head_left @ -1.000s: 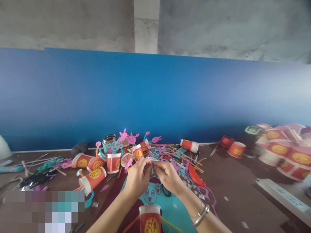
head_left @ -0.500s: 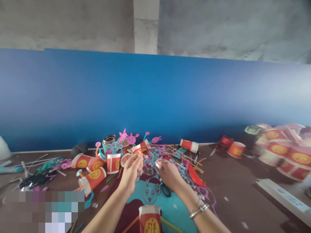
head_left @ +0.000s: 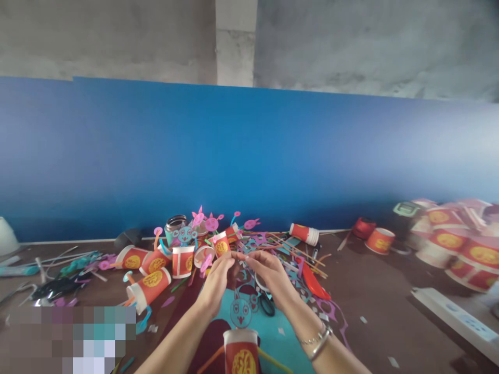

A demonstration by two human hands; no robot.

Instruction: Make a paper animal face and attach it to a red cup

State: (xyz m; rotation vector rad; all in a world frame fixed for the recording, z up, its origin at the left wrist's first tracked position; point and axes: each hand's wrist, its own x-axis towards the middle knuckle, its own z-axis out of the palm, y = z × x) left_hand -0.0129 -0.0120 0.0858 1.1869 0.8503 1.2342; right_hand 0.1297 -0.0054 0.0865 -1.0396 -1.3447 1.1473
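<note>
My left hand (head_left: 219,279) is closed, thumb and forefinger pinched together. Whatever lies in that pinch is too small to make out. Its fingertips meet those of my right hand (head_left: 271,272), whose fingers are curled round a white ring like a roll of tape (head_left: 260,283), mostly hidden beneath the palm. Below both hands a red paper cup (head_left: 240,353) stands upright, with a blue cut-out animal face (head_left: 240,312) above its rim and straws at its sides. Black-handled scissors (head_left: 267,305) lie on the blue sheet (head_left: 286,337) under my right wrist.
Decorated paper cups (head_left: 150,288) stand and lie to the left, near an open jar (head_left: 176,224). Paper scraps and thin sticks (head_left: 307,262) cover the table's middle. A red pouch-like item (head_left: 314,283), a power strip (head_left: 454,317) and a heap of cups (head_left: 468,244) are on the right.
My right hand has moved so that its fingertips meet my left hand's. My left hand has shifted slightly down, and a pink cut-out beside it has come into view.
</note>
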